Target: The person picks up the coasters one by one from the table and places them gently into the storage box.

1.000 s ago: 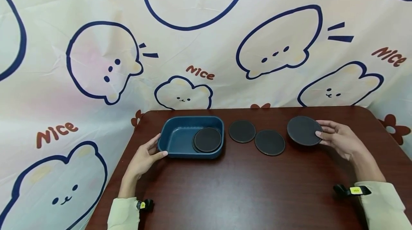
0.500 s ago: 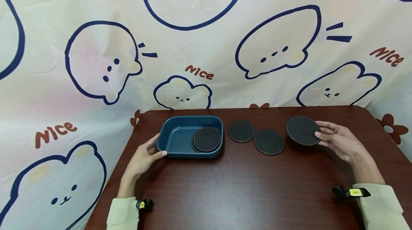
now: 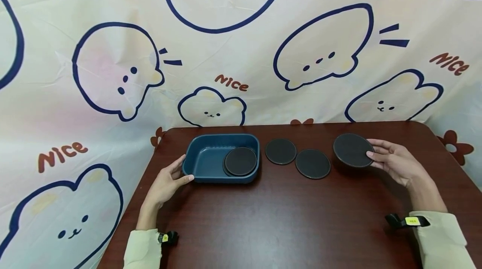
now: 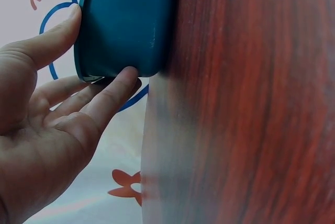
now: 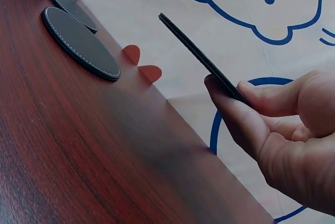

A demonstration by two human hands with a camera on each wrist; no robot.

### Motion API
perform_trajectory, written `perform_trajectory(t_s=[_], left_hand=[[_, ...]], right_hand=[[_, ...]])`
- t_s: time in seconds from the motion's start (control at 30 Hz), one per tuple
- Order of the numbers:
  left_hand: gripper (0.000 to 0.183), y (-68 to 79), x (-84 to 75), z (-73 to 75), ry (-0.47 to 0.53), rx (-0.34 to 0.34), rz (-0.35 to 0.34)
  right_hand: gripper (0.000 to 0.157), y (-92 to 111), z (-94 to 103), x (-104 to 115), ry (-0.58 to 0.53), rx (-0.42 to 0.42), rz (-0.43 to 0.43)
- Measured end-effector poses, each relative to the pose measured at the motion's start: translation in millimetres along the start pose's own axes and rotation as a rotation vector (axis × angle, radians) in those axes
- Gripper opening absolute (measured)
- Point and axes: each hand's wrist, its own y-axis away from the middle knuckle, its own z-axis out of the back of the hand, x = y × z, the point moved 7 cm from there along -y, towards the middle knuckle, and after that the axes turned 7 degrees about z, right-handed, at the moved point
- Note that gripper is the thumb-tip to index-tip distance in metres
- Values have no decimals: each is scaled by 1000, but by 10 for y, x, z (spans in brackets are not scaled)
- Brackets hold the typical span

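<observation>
At the left end of a blue rectangular tray, my left hand holds the corner, thumb at the rim and fingers against the end wall. Inside the tray's right half, black round coasters lie stacked. My right hand pinches another black round coaster by its right edge, thumb on top and fingers beneath. That coaster is tilted and raised off the table, seen edge-on in the right wrist view. Between tray and right hand lie two coasters, one farther back and one nearer.
Everything stands on a dark brown wooden table with rounded far corners. Behind its far edge hangs a pale cloth printed with blue cartoon outlines. Each sleeve carries a small black wrist camera.
The head view has shifted slightly. Both hands keep their holds, and the tray and coasters stay where they were.
</observation>
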Motion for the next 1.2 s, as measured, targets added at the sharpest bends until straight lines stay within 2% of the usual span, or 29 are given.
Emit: perform_trajectory(t_s=[0.47, 0.8, 1.2], left_hand=[[84, 25, -2, 5, 11, 3, 6], [84, 43, 1, -22, 10, 11, 10], [85, 30, 7, -11, 18, 11, 7]], right_hand=[[39, -3, -14, 12, 32, 6, 2], [41, 32, -21, 1, 26, 7, -29], [45, -8, -94, 44, 55, 15, -7]])
